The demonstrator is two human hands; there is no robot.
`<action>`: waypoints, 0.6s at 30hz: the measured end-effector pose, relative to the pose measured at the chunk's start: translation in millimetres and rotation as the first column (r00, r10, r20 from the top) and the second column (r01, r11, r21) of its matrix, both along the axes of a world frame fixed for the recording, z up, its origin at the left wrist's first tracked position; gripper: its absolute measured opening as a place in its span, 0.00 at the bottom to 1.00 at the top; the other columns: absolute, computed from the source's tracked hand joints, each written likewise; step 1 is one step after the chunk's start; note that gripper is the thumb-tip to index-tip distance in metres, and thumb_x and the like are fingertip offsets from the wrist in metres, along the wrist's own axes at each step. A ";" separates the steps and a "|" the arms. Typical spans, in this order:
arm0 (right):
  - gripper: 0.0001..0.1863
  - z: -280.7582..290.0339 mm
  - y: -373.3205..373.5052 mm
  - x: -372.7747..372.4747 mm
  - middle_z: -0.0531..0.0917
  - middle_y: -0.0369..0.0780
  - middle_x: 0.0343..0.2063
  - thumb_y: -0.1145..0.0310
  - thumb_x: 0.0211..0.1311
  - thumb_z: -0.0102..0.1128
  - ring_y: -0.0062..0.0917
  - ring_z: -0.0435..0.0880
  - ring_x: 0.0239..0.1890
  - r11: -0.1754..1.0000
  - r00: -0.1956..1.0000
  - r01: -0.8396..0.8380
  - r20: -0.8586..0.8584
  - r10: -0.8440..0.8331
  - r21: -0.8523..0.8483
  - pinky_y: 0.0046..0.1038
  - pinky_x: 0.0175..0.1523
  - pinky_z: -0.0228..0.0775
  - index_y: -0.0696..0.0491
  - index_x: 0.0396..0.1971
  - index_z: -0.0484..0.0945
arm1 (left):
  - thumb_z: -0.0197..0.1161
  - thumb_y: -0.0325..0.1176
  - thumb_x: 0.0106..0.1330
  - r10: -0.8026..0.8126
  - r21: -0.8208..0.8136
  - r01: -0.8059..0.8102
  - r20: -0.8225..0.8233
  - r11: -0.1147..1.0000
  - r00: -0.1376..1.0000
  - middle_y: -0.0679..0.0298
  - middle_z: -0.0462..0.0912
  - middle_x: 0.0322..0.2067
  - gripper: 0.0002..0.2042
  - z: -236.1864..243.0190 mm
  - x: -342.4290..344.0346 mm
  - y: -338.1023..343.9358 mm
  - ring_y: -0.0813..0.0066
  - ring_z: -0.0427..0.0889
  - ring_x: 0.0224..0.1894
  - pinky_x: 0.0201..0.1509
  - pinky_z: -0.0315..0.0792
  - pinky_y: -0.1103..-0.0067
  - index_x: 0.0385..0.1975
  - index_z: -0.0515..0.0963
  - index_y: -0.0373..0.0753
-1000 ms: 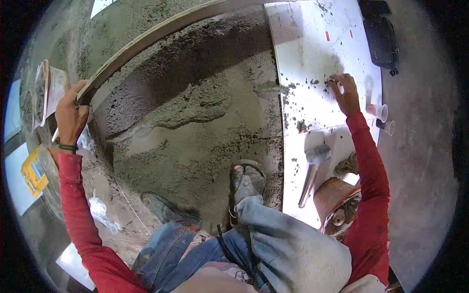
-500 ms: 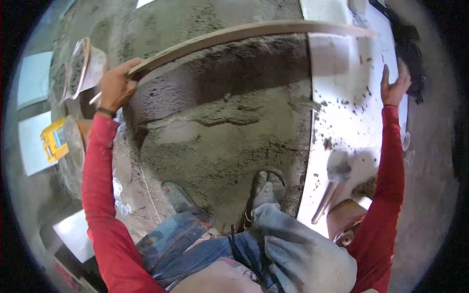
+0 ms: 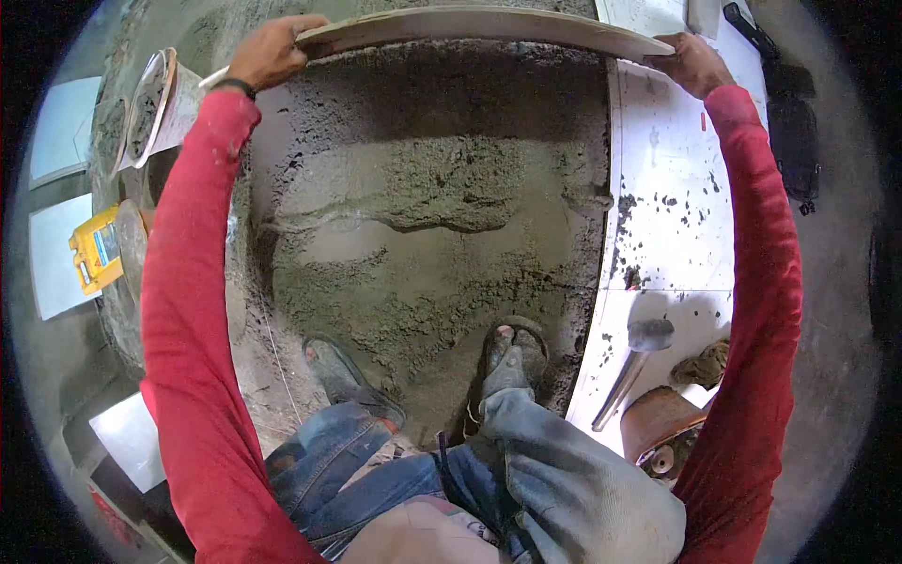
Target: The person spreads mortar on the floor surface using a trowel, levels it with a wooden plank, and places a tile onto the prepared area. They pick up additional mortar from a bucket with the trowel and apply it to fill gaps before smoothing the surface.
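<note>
A long, pale screed board [image 3: 451, 23] spans the far side of a bed of wet grey mortar [image 3: 413, 263], bowed by the lens. My left hand [image 3: 272, 54] is closed around its left end, fingers wrapped over the edge. Its right end is gripped by my right hand [image 3: 693, 66], above the white tiles. In front of the board the mortar is darker and shaded, and a ragged ridge crosses the bed nearer me. My sandalled feet stand on the mortar's near part.
White tiles [image 3: 667, 244] strewn with mortar crumbs border the bed on the right. On them lies a mallet [image 3: 648, 336] beside a brownish container [image 3: 658, 423]. A bucket of mortar [image 3: 178, 113] and a yellow jug [image 3: 99, 249] are at left. A dark bag [image 3: 797, 146] lies far right.
Both hands have moved farther away, and the board with them. My right hand, open and apart from the board before, now holds its right end. The board sits more level across the view.
</note>
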State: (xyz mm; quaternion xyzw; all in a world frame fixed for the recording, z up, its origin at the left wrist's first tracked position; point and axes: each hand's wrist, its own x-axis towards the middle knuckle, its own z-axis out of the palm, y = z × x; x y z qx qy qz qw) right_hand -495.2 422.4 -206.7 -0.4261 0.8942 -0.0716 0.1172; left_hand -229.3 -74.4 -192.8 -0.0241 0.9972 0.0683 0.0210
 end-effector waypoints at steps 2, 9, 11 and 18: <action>0.16 10.3 -8.4 17.9 0.86 0.46 0.42 0.66 0.61 0.66 0.35 0.85 0.40 0.981 0.989 0.138 -0.078 -0.128 0.136 0.32 0.49 0.76 0.53 0.48 0.81 | 0.56 0.24 0.51 -0.024 0.012 0.023 0.074 1.000 0.997 0.49 0.83 0.44 0.24 -0.8 -9.8 -6.4 0.50 0.81 0.49 0.53 0.73 0.70 0.53 0.76 0.42; 0.18 -16.8 -10.2 -21.9 0.86 0.46 0.31 0.57 0.62 0.64 0.38 0.86 0.34 0.998 0.996 -0.063 -0.063 0.063 0.012 0.34 0.43 0.75 0.54 0.46 0.82 | 0.58 0.25 0.51 -0.019 -0.042 0.022 0.070 0.999 0.997 0.50 0.83 0.44 0.26 22.6 -5.3 -16.7 0.50 0.81 0.47 0.52 0.73 0.67 0.55 0.76 0.46; 0.16 -29.8 -10.7 -46.2 0.84 0.47 0.23 0.52 0.48 0.69 0.39 0.83 0.23 0.995 0.962 -0.091 -0.254 0.098 0.040 0.37 0.31 0.75 0.48 0.29 0.87 | 0.60 0.26 0.51 -0.106 -0.027 0.107 0.056 0.994 0.993 0.50 0.83 0.42 0.26 12.5 -8.6 -33.9 0.46 0.81 0.45 0.49 0.75 0.63 0.54 0.77 0.49; 0.15 -3.2 -24.4 -7.2 0.85 0.47 0.25 0.55 0.48 0.70 0.39 0.85 0.29 0.991 0.973 0.057 -0.228 -0.029 0.118 0.36 0.37 0.76 0.50 0.31 0.87 | 0.57 0.22 0.52 0.068 -0.069 -0.059 0.138 0.996 0.988 0.52 0.83 0.46 0.27 -4.0 -15.0 -4.5 0.52 0.81 0.50 0.55 0.73 0.67 0.56 0.76 0.45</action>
